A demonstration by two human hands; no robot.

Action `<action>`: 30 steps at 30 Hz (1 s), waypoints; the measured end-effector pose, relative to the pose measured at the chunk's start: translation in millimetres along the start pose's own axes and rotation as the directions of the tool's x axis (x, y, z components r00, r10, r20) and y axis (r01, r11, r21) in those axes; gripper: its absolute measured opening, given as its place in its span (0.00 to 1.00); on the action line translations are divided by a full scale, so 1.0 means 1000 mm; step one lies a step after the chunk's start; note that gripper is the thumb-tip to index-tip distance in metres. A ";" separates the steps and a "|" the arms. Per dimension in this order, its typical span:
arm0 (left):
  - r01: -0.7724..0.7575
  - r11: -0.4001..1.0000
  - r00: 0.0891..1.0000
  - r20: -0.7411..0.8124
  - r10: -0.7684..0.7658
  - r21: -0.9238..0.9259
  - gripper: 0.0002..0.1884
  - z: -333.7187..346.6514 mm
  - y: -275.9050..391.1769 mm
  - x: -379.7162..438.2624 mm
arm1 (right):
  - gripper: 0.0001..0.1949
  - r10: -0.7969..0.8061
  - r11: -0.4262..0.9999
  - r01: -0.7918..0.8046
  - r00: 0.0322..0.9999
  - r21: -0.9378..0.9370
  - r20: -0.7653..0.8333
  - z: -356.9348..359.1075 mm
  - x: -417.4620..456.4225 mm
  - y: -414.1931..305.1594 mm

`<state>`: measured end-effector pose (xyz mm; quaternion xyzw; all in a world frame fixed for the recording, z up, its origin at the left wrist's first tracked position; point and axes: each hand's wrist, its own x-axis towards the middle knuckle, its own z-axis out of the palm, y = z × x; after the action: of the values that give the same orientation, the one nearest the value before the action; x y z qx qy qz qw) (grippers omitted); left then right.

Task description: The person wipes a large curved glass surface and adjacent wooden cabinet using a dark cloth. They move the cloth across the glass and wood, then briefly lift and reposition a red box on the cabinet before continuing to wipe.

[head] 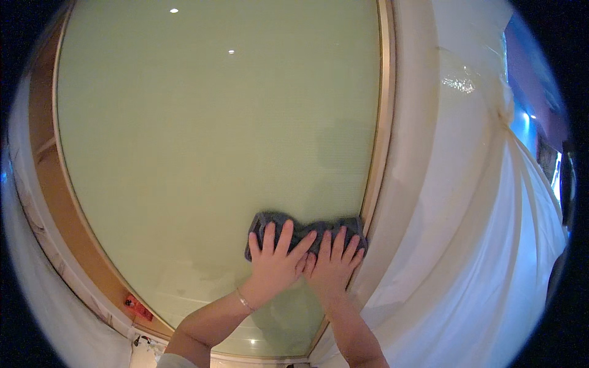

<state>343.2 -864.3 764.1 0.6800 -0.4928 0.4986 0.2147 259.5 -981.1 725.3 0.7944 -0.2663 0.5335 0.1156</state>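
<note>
A folded dark grey cloth (301,226) lies against a glossy pale green panel (207,138), close to the panel's right frame. With spread fingers, my left hand (275,263) presses the cloth's left part flat to the surface. My right hand (332,266) bears down on the right part, its outer fingers close to the frame. The thumbs almost meet between the two hands. A thin bracelet (245,301) circles my left wrist. The panel behind the palms is partly hidden.
A light, narrow frame (385,69) edges the panel. White draped sheeting (497,221) hangs along the right side, gathered into a knot (506,117). An orange-brown strip (64,193) runs down the left, with a small red item (138,307) near its lower end.
</note>
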 end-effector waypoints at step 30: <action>0.611 0.772 0.787 0.028 -0.616 -0.174 0.34 0.031 -0.010 -0.152 | 0.16 -0.537 0.838 0.524 0.841 0.153 0.067 0.047 -0.115 -0.047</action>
<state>364.0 -815.2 618.1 0.7743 -0.2824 0.3668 0.4314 288.6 -929.6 606.6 0.8703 -0.0066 0.4531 0.1931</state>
